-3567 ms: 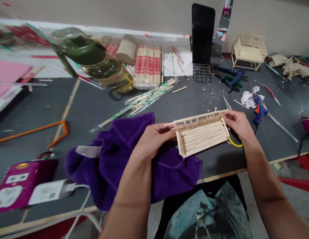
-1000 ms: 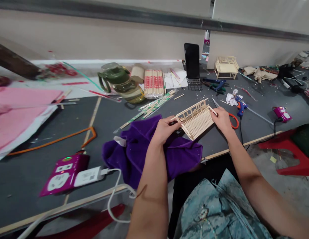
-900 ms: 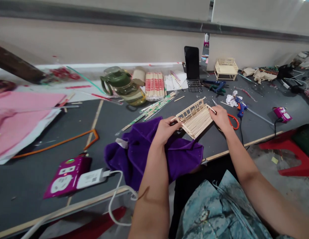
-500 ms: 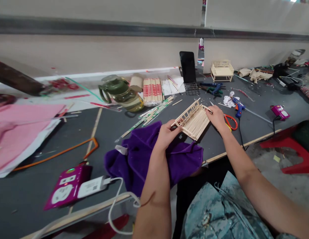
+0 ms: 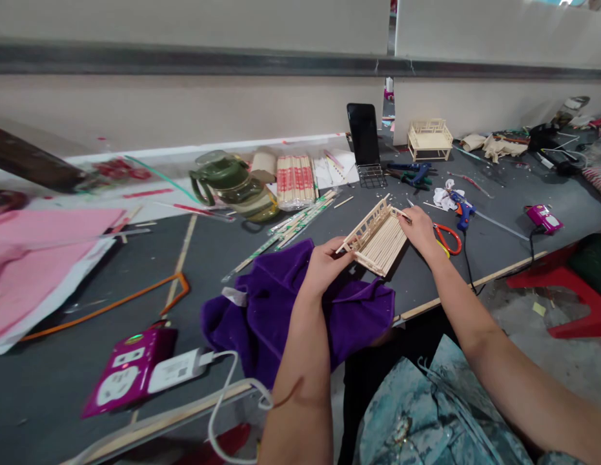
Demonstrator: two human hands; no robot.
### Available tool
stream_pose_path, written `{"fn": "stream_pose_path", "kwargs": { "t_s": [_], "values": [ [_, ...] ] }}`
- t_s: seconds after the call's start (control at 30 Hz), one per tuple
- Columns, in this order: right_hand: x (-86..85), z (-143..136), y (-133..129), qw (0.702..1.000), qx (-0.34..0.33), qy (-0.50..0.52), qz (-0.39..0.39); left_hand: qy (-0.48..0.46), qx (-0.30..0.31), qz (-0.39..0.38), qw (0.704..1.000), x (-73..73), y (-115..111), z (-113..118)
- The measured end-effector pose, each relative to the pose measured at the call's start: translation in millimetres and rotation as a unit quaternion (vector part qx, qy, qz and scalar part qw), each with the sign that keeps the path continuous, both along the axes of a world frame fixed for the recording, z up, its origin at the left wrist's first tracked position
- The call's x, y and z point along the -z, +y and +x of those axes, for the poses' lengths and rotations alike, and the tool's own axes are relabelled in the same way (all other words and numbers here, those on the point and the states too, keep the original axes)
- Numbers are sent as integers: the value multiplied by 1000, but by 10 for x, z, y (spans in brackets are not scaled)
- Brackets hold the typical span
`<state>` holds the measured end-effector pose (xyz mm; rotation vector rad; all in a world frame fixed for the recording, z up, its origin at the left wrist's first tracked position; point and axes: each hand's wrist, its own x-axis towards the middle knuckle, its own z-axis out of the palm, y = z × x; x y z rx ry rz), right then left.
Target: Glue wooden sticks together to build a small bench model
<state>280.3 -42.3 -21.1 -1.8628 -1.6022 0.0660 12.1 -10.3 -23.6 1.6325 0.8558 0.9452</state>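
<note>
Between my hands is a small model bench made of pale wooden sticks (image 5: 379,243), with a slatted base and a lattice back, tilted above the table. My left hand (image 5: 326,261) is closed on its near left corner, thumb on top. At the opposite end, my right hand (image 5: 419,227) pinches the frame; a thin pointed tool, its kind unclear, sticks out from those fingers. Below my left hand lies a crumpled purple cloth (image 5: 275,290). Orange-handled scissors (image 5: 449,239) rest just beyond my right wrist.
A finished-looking model bench (image 5: 430,139) stands at the back near a phone (image 5: 364,135) on a wire stand. Chopstick packs (image 5: 296,181), a green-lidded jug (image 5: 232,184), a blue glue gun (image 5: 465,210) and pliers (image 5: 411,173) lie around. A purple power socket (image 5: 130,368) with cable sits front left.
The view has shifted very slightly. Both hands keep their hold on the stick bench, which stays almost in the same place and tilt.
</note>
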Motion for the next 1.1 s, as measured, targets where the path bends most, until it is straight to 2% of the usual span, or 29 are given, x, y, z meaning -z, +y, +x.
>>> {"fn": "stream_pose_path", "kwargs": {
  "t_s": [0.2, 0.5, 0.77, 1.1],
  "values": [
    [17, 13, 6, 1000, 4, 3, 6, -2, 1, -1, 1000, 15, 7, 10],
    [-18, -24, -64, 1000, 24, 7, 0, -1, 19, 11, 1000, -51, -23, 11],
    [-14, -28, -26, 999, 29, -20, -32, -2, 6, 1, 1000, -34, -22, 28],
    [8, -12, 9, 999, 23, -9, -20, 0, 1, -17, 1000, -7, -17, 20]
  ]
}}
